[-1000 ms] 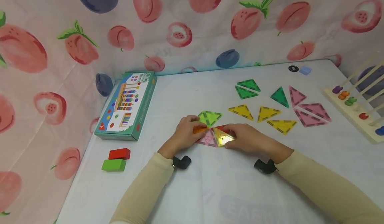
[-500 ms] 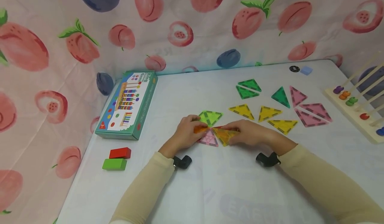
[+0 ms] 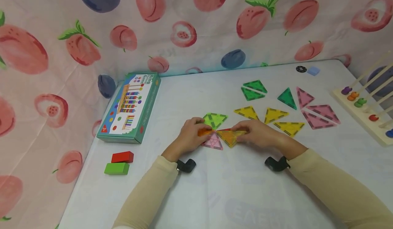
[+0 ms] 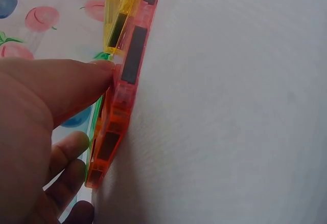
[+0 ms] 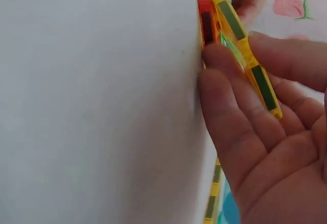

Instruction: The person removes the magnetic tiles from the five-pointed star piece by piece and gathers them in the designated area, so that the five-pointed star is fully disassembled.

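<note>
Triangular magnetic tiles lie in a fan on the table. My left hand [image 3: 191,133] holds an orange tile [image 3: 204,132] at the fan's left, its thumb reaching the pink tile's edge [image 4: 134,55]. My right hand [image 3: 258,132] pinches a yellow tile [image 3: 230,137] between thumb and fingers. This yellow tile [image 5: 254,70] is tilted, one corner close to the fan's centre, its outer end raised. Beside it, a red tile [image 5: 206,19] is partly hidden by the right hand's fingers. Light green tiles [image 3: 215,120] form the back of the fan; a pink tile [image 3: 213,142] is in front.
Loose yellow [image 3: 289,128], green [image 3: 287,98] and pink [image 3: 322,113] triangles lie at the right. A wooden peg rack [image 3: 359,115] with beads stands at the far right. At left are a game box [image 3: 129,106] and red [image 3: 122,156] and green [image 3: 116,168] blocks.
The yellow tile in my right hand has changed its tilt and lost its bright glare. That hand has shifted slightly right and away from me. The left hand stays in place.
</note>
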A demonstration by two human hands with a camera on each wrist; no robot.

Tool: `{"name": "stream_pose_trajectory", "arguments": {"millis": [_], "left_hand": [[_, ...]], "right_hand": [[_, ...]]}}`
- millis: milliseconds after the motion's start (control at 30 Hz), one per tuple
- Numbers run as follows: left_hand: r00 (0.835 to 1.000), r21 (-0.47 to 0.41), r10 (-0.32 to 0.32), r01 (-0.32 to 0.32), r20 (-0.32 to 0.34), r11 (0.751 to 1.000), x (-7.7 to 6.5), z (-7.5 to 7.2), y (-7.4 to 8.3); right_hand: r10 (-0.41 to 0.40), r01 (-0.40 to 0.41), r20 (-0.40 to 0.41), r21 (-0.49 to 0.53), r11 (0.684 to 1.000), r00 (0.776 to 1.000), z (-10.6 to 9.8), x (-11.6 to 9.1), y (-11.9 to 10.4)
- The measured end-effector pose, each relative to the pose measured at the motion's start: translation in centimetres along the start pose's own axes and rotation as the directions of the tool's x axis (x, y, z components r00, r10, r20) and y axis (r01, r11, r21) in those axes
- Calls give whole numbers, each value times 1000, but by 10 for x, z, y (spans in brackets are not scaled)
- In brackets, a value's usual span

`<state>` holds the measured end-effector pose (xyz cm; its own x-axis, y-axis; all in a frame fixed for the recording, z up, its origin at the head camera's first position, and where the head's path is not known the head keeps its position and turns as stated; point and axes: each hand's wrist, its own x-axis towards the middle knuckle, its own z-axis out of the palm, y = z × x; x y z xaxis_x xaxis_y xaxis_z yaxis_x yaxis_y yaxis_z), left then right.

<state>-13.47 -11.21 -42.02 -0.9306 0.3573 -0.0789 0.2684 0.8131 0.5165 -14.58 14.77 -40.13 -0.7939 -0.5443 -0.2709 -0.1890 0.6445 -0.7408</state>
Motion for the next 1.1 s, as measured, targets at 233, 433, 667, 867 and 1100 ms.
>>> {"name": "stream_pose_trajectory", "arguments": {"millis": [233, 433, 667, 867, 1100], "left_hand": [[1000, 6, -7, 7, -6, 1000, 1, 0, 0], [1000, -3, -31, 31, 5, 1000, 0, 0, 1], [1000, -15, -7, 7, 5, 1000, -2, 0, 2], [1000, -15, -5, 5, -7, 1000, -1, 0, 0], [1000, -17, -5, 5, -12, 1000, -1, 1, -1]], "right_hand": [[14, -12, 60, -34, 999, 998, -4, 3, -11], [-5, -4, 199, 45, 999, 980, -12, 3, -8], [6, -15, 69, 128, 992, 998, -23, -11, 7], [66, -65, -104, 18, 998, 992, -33, -21, 18], [84, -101, -131, -128, 987, 988, -35, -26, 23]]}}
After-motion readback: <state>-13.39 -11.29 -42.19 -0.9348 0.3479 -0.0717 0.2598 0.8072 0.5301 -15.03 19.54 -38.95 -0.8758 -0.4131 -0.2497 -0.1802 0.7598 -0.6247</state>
